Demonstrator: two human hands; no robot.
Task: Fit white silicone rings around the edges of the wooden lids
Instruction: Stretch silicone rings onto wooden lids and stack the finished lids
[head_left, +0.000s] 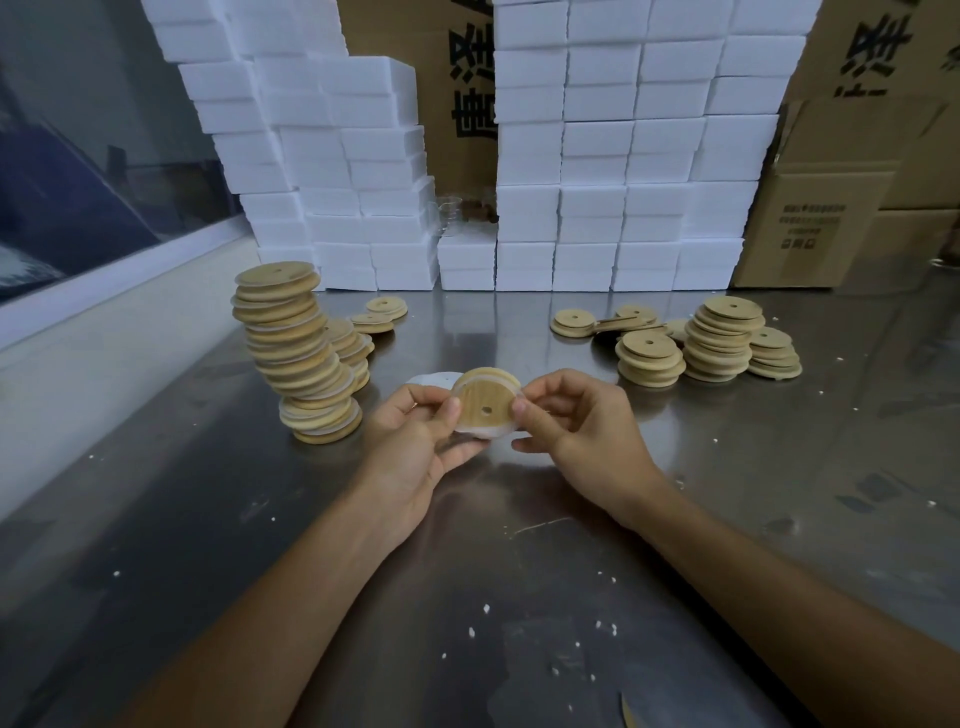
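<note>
I read the step as seating the ring, partly done. At frame centre my left hand (415, 431) pinches the round wooden lid with a small centre hole (485, 405) by its left edge, and the white silicone ring (480, 432) shows along the lid's lower rim. My right hand (571, 415) pinches the right edge, thumb on the ring. To do it well I would hold the seated side firm and roll the ring round evenly, checking for twists. At left centre leans a tall stack of ringed lids (298, 353); at right sit bare lid piles (722, 338). The steel table (493, 597) carries white crumbs. Behind stand white foam blocks (623, 156), with brown cartons (831, 208) at upper right.
</note>
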